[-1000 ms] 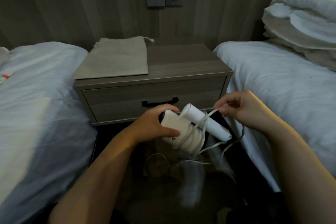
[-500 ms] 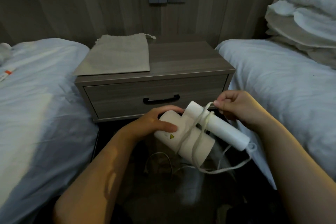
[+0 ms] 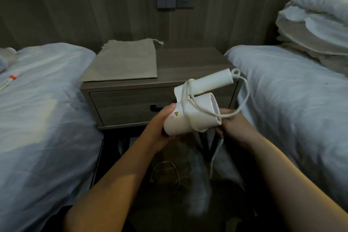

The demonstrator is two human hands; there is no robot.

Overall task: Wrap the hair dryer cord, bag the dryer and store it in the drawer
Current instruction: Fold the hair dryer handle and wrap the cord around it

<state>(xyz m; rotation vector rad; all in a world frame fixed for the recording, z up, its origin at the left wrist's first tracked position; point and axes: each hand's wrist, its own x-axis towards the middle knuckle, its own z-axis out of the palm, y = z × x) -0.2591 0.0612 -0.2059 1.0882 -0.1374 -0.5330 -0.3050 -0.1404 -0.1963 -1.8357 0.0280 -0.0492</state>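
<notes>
The bag (image 3: 124, 62) lies flat on the nightstand (image 3: 188, 66); the drawer (image 3: 128, 105) is closed, its pull mostly hidden behind the left hand (image 3: 162, 128), which grips the dryer (image 3: 192, 118) by its rear, in front of the drawer; its handle now points up-right, no longer down; the right hand (image 3: 235, 126), half hidden behind the barrel, pinches the looped cord (image 3: 244, 90).

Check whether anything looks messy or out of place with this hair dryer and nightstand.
The cord is wound only loosely round the hair dryer: a wide loop sags off the handle end and a length trails toward the floor. The bag lies flat on the nightstand, the drawer is shut; nothing looks damaged.
</notes>
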